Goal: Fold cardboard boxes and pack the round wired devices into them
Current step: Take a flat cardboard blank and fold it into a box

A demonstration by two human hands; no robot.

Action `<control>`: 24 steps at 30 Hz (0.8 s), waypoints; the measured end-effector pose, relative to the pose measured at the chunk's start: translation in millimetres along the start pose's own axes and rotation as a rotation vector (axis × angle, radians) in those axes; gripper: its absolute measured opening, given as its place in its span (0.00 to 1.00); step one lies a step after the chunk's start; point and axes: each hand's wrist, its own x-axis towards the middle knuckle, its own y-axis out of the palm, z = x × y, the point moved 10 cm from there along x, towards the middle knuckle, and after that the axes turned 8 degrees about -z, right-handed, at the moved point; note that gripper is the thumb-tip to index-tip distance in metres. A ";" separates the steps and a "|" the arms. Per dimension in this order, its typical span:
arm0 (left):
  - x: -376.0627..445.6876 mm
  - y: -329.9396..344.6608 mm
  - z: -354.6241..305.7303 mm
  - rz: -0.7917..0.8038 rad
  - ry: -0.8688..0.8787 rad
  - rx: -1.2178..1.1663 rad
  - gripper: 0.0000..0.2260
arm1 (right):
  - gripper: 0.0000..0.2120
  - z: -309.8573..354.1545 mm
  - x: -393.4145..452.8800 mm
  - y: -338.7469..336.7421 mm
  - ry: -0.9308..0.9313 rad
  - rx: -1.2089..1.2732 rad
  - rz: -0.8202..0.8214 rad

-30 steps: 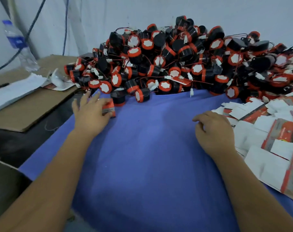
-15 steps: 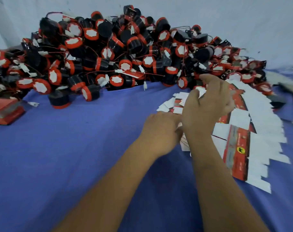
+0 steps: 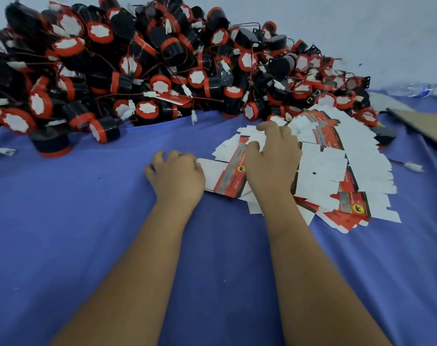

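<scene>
Hands apart on blue cloth [image 3: 87, 245]. Left hand [image 3: 177, 178] had loosely curled fingers, its knuckles touching the near edge of a flat box [image 3: 227, 176]; whether it gripped it I could not tell. Right hand [image 3: 272, 161] pressed down on that box with spread, bent fingers. Stack [image 3: 337, 168] of flat white-and-red cardboard lay just right. Devices [image 3: 142, 63], round, black with red rims and thin wires, were heaped behind.

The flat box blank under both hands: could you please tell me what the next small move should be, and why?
Probably lift the flat box blank clear of the stack of blanks and start opening it. The left hand is at its white end flap, the right hand lies on it, and it is still unfolded on the blue cloth.
</scene>
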 end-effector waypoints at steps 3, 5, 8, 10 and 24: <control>0.9 3.2 5.2 0.049 -0.046 0.014 0.24 | 0.15 -10.1 -12.8 38.0 -0.038 -0.188 0.295; 0.1 7.9 3.4 0.102 -0.026 0.034 0.29 | 0.15 -6.0 -22.4 54.9 -0.125 -0.260 0.416; 3.0 5.6 4.1 0.102 -0.030 -0.066 0.22 | 0.17 0.3 -26.9 62.0 -0.146 -0.255 0.452; 4.4 1.7 8.0 0.080 -0.043 -0.102 0.14 | 0.20 -4.2 -27.6 61.7 -0.116 -0.321 0.446; 15.9 8.6 14.4 0.109 0.094 -0.058 0.30 | 0.18 12.4 -38.3 73.7 -0.270 -0.426 0.564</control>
